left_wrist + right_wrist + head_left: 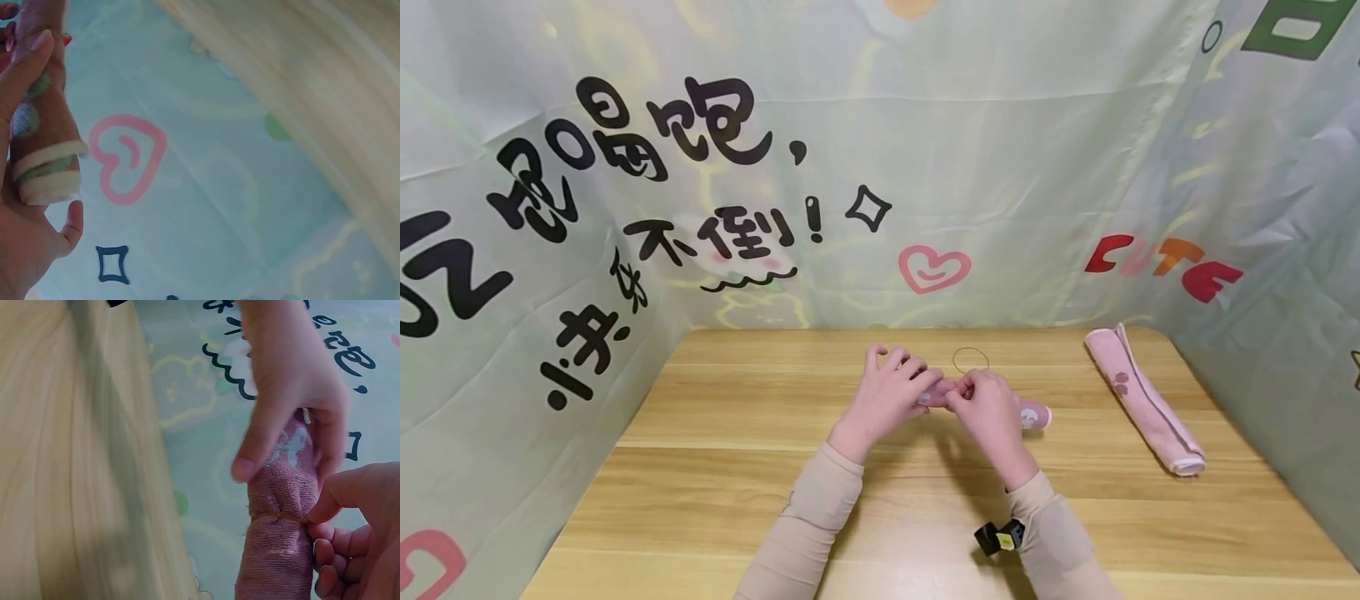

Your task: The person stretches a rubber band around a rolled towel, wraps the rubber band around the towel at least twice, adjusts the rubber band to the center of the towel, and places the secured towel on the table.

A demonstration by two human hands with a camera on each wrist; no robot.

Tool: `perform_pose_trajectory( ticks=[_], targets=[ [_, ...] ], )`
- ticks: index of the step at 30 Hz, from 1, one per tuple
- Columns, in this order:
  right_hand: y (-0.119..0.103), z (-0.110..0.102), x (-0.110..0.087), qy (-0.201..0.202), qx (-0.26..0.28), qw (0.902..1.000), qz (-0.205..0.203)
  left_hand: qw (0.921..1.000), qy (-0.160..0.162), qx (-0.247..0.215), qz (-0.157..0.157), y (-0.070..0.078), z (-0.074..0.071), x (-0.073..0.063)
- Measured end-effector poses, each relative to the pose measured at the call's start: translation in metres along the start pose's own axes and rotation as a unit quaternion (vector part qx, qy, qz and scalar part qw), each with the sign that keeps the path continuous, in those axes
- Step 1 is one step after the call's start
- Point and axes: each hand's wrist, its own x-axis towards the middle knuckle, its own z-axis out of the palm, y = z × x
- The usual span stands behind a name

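A dusky-pink towel [1036, 415] with pale patches is rolled into a tight tube and held just over the wooden table. My left hand [886, 396] grips its left end, thumb along one side and fingers round the other. In the right wrist view a thin rubber band [275, 515] circles the roll's middle and draws it in slightly. Thumb and forefinger of my right hand [991, 404] pinch at that band on the side of the roll. The left wrist view shows the roll's pale-edged end [50, 181] beside the left palm.
A second rubber band [972, 360] lies as a loose ring on the table [737, 500], just behind my right hand. Towards the right edge lies another light-pink rolled towel [1142, 400]. Printed cloth [1015, 167] walls the table at the back and sides.
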Motion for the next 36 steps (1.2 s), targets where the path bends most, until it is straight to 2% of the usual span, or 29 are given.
perform_pose_trajectory(
  ticks=[4,8,14,19,23,28,36],
  targets=[
    [0.0,-0.004,0.002,-0.018,0.008,0.9998,0.0,0.9997,-0.01,-0.019,-0.01,-0.001,0.002,-0.001],
    [0.0,-0.008,0.003,-0.034,0.015,0.9993,-0.003,0.997,-0.047,-0.053,-0.032,-0.005,0.0,-0.002],
    [-0.003,-0.013,0.002,-0.035,0.027,0.9988,-0.023,0.9868,-0.108,-0.096,-0.072,-0.012,-0.003,-0.003],
    [-0.007,-0.006,-0.001,-0.031,0.007,0.9979,-0.056,0.9766,-0.134,-0.142,-0.089,-0.016,-0.003,-0.002],
    [-0.009,-0.002,-0.004,-0.02,-0.016,0.9987,-0.045,0.9669,-0.148,-0.184,-0.097,-0.018,-0.005,-0.001],
    [-0.011,-0.002,-0.005,-0.037,-0.04,0.9984,-0.014,0.9543,-0.165,-0.228,-0.101,-0.018,-0.008,0.0],
    [-0.011,-0.005,-0.004,-0.046,-0.014,0.9984,-0.03,0.9439,-0.163,-0.268,-0.104,-0.019,-0.01,-0.001]
  ],
)
